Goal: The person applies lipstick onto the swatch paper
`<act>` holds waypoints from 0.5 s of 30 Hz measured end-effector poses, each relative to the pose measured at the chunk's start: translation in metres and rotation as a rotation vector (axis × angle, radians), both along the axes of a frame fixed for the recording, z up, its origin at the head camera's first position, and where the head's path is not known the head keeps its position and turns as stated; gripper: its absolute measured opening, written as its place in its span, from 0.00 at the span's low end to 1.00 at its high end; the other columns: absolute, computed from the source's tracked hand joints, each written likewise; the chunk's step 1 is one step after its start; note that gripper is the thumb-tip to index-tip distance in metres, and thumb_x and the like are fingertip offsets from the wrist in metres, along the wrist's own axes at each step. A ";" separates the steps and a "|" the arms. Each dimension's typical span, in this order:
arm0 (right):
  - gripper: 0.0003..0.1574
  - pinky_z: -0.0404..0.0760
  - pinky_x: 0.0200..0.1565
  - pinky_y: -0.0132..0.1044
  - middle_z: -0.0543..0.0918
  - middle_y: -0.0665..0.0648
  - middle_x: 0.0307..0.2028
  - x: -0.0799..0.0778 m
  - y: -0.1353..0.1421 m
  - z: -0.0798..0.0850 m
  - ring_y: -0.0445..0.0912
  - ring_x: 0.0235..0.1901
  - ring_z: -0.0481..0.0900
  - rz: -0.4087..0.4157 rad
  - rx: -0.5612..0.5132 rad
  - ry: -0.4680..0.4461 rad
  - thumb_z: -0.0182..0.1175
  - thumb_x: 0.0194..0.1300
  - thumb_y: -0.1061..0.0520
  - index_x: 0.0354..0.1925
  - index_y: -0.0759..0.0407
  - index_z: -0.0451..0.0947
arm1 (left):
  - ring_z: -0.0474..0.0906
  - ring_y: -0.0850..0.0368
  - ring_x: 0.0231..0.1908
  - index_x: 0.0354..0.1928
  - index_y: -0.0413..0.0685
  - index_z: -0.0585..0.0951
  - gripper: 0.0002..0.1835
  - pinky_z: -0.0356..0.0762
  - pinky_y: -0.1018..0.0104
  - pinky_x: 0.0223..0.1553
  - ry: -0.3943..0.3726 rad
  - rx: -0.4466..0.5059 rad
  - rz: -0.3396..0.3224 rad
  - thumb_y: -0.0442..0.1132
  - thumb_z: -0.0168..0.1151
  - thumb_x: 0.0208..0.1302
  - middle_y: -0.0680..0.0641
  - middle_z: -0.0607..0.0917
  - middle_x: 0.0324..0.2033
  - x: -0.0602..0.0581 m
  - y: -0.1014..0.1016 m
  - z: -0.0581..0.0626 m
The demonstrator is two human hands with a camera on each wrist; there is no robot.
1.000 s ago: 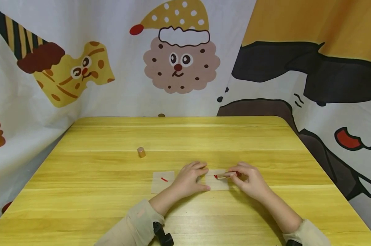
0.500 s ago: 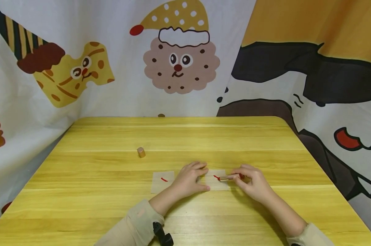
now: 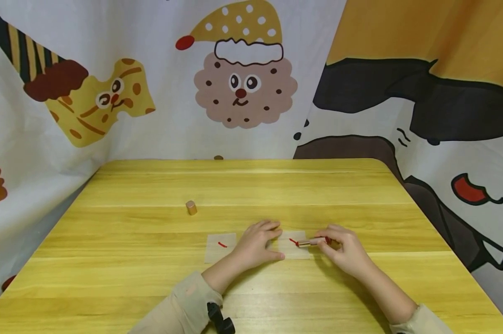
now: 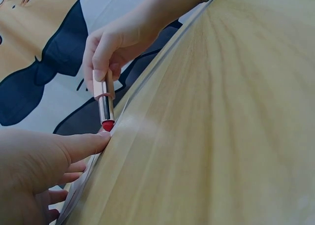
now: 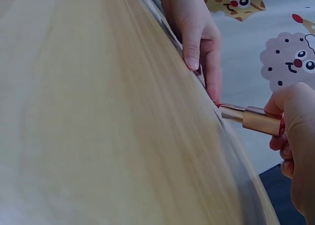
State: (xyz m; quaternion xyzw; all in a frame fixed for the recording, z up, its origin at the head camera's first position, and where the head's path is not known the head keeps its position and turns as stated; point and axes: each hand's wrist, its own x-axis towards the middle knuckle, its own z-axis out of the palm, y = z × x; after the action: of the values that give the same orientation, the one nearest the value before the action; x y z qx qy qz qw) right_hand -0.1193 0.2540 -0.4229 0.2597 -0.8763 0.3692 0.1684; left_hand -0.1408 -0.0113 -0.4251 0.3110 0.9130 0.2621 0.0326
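Around the work we see two pale sheets: the left sheet [image 3: 213, 255] and the right sheet [image 3: 290, 254] lie side by side on the surface [image 3: 151, 278], well in from its far edge, each bearing a short red stroke. The cap [image 3: 191, 208] stands alone, closer to the surface's left and far edges than either sheet is. Behind the far edge we have a printed curtain [image 3: 159, 134]. The left grip [image 3: 257, 241], fingers spread, rests between the sheets and covers the right sheet's left side; its wrist hides the left sheet's near right corner. A black device [image 3: 215, 313] sits at that sleeve's cuff. The right grip [image 3: 345, 250] pinches the lipstick [image 3: 311, 241] between thumb and fingers, over the right half of the right sheet. We see its red tip at the near end of the stroke, pointing toward the surface's left edge, its base toward the right edge, partly behind the fingers. Its long axis runs roughly parallel to the far edge, slanting, base raised above tip.
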 end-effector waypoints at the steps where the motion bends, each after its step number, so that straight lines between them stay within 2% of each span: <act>1: 0.14 0.70 0.23 0.30 0.76 0.40 0.28 0.000 0.000 0.000 0.37 0.24 0.69 -0.002 -0.004 -0.004 0.67 0.54 0.69 0.35 0.52 0.85 | 0.56 0.47 0.68 0.63 0.44 0.74 0.36 0.52 0.46 0.66 0.000 0.000 0.001 0.55 0.69 0.56 0.48 0.66 0.68 0.000 0.000 0.000; 5: 0.14 0.67 0.22 0.29 0.74 0.40 0.25 0.002 -0.001 0.000 0.37 0.22 0.67 -0.014 -0.025 -0.020 0.67 0.55 0.69 0.35 0.50 0.85 | 0.56 0.46 0.68 0.63 0.44 0.74 0.36 0.52 0.46 0.66 -0.002 0.004 0.001 0.54 0.69 0.55 0.48 0.66 0.68 0.001 0.000 0.000; 15: 0.12 0.67 0.24 0.30 0.73 0.44 0.23 0.004 -0.001 0.002 0.39 0.23 0.67 -0.062 -0.100 -0.064 0.65 0.57 0.69 0.35 0.54 0.85 | 0.56 0.47 0.69 0.64 0.45 0.74 0.36 0.52 0.46 0.66 -0.004 -0.005 0.002 0.55 0.69 0.55 0.49 0.66 0.68 -0.001 0.000 -0.002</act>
State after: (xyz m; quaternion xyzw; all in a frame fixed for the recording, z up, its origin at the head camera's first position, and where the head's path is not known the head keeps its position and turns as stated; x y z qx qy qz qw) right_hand -0.1154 0.2529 -0.4209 0.2117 -0.8693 0.4154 0.1642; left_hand -0.1414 -0.0112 -0.4273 0.3094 0.9139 0.2606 0.0349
